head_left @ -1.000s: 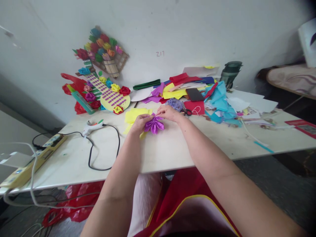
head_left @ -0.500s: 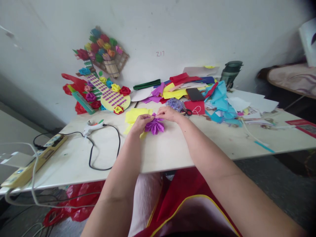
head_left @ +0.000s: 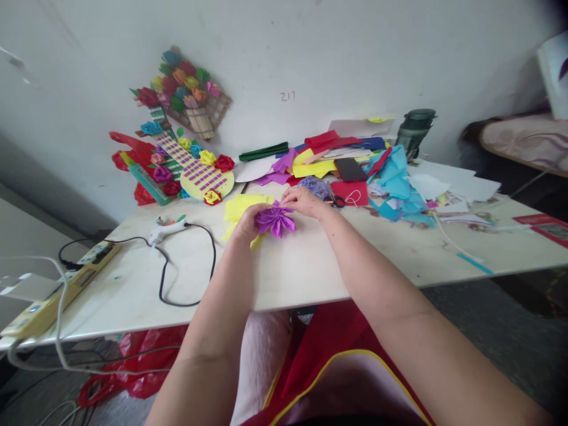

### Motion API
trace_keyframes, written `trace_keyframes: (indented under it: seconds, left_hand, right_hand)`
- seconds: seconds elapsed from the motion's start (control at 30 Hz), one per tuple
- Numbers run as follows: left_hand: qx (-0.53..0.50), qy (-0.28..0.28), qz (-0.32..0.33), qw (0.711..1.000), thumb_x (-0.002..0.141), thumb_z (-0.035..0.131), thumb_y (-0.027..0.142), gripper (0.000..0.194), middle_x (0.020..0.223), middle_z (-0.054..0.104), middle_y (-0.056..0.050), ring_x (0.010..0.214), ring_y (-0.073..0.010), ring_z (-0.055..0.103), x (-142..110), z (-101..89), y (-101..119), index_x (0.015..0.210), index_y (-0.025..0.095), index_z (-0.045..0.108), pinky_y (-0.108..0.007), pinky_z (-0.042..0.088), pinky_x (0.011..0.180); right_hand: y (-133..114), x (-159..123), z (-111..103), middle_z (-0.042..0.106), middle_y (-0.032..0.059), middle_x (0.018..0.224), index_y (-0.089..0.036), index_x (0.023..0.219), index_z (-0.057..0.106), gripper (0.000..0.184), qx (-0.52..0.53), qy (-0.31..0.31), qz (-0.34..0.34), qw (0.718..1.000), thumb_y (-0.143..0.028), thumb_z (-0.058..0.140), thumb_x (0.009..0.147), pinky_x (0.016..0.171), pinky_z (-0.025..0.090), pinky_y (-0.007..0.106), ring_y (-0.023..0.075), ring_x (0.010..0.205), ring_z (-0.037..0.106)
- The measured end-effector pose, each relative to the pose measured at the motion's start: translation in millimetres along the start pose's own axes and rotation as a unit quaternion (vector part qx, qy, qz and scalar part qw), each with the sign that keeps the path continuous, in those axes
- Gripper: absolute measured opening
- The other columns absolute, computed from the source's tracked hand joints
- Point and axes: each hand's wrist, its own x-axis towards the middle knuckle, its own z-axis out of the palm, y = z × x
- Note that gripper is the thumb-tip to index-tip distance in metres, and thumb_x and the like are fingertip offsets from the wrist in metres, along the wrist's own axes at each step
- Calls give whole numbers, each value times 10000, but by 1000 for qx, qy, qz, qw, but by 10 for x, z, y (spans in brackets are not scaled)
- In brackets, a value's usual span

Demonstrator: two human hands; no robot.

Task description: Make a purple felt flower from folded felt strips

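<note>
A purple paper flower [head_left: 277, 221] with pleated, pointed petals is held between both my hands just above the table. My left hand [head_left: 254, 220] grips its left side, the fingers partly hidden behind the petals. With thumb and fingertips together, my right hand [head_left: 300, 202] pinches the flower's upper right edge. Yellow crepe paper [head_left: 242, 207] lies under and behind my left hand. Just beyond my right hand are a tangle of lavender string [head_left: 315, 187] and scissors [head_left: 338, 202], of which a handle shows.
A glue gun [head_left: 167, 230] with its black cord lies at left, near a power strip [head_left: 84, 275]. A paper guitar [head_left: 206, 174] with flowers leans at the back. Coloured paper, a phone [head_left: 350, 170] and a dark bottle [head_left: 415, 133] line the wall side; blue scraps [head_left: 394, 186] lie at right.
The flower has turned slightly and tilted, its petals now facing up more. My left fingers have shifted round its left side; my right fingertips have moved a little on its upper edge.
</note>
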Motion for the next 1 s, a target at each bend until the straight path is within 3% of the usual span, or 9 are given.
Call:
trace_keyframes:
  seconds: [0.1,0.23,0.47,0.67,1.0]
  left_hand:
    - [-5,-12,14,1000,532,611,199,301,708,662,-38,609,-138,592,1,-34,27,818,120,662,-248,454,562]
    - [28,15,34,999,517,609,150,525,627,607,13,456,-83,491,-10,-58,51,1041,171,615,-207,357,460]
    - [30,23,113,993,554,658,243,546,1058,661,-72,738,-162,638,-60,-48,91,1091,189,577,-236,449,568]
    - [4,44,116,992,597,707,347,605,709,621,22,553,-110,564,-85,-56,94,1164,213,542,-246,472,547]
    - [49,30,168,984,568,796,326,605,715,638,10,582,-112,581,-8,-75,-11,1129,198,611,-235,459,550]
  right_hand:
    - [0,2,5,662,42,768,-170,631,731,108,4,6,3,1000,-237,674,693,713,466,271,146,743,592]
    - [2,8,28,663,47,777,-173,634,738,91,-2,16,6,1000,-229,692,688,746,466,280,150,774,596]
    - [-12,1,57,657,35,749,-176,614,728,106,19,62,8,998,-225,681,695,757,468,281,148,762,595]
    - [31,19,43,650,23,709,-166,600,715,75,43,103,39,993,-206,691,658,711,466,275,138,702,582]
    - [5,45,69,637,15,672,-164,584,706,81,2,164,60,985,-202,697,655,712,455,280,138,682,572]
